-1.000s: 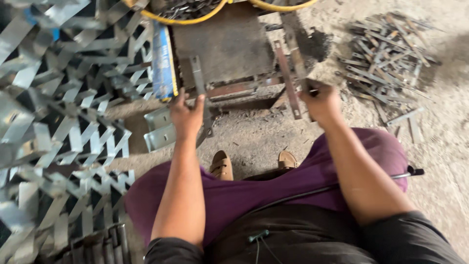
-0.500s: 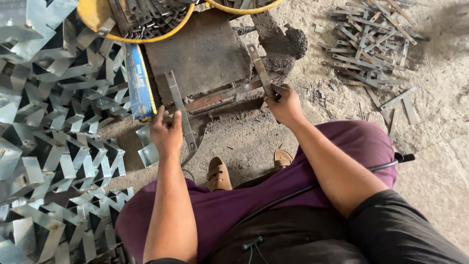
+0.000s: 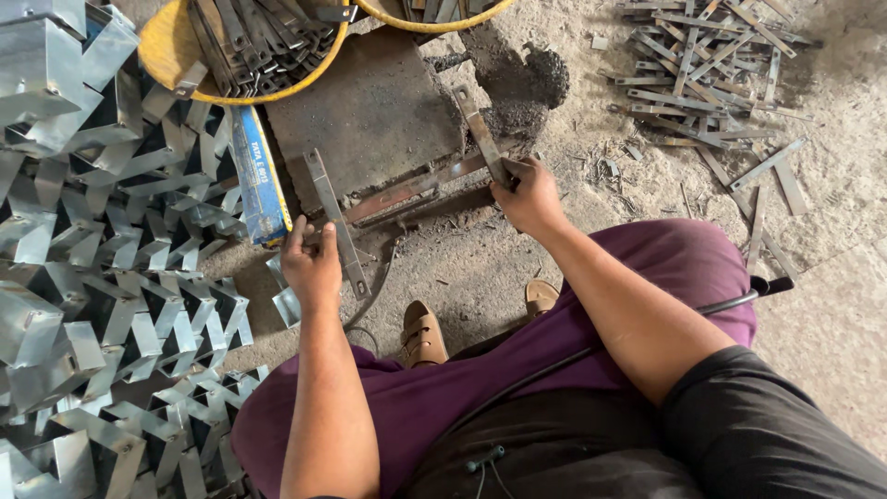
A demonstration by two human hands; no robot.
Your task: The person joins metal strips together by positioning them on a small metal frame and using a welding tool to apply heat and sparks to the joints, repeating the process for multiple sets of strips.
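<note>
Both your hands have drawn lower since the earlier frame. Your left hand [image 3: 311, 266] grips one flat metal strip [image 3: 335, 220], fingers curled around it, and your right hand [image 3: 530, 196] clasps another strip [image 3: 479, 129], both lying across the steel block [image 3: 370, 115].

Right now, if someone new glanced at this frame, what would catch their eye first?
Probably the heap of shiny bent metal brackets filling the whole left side. Next, the two hands at centre: the left hand has its grip on a flat metal strip and the right hand on another strip, both by a dark steel plate. A yellow basin of strips sits at top.
</note>
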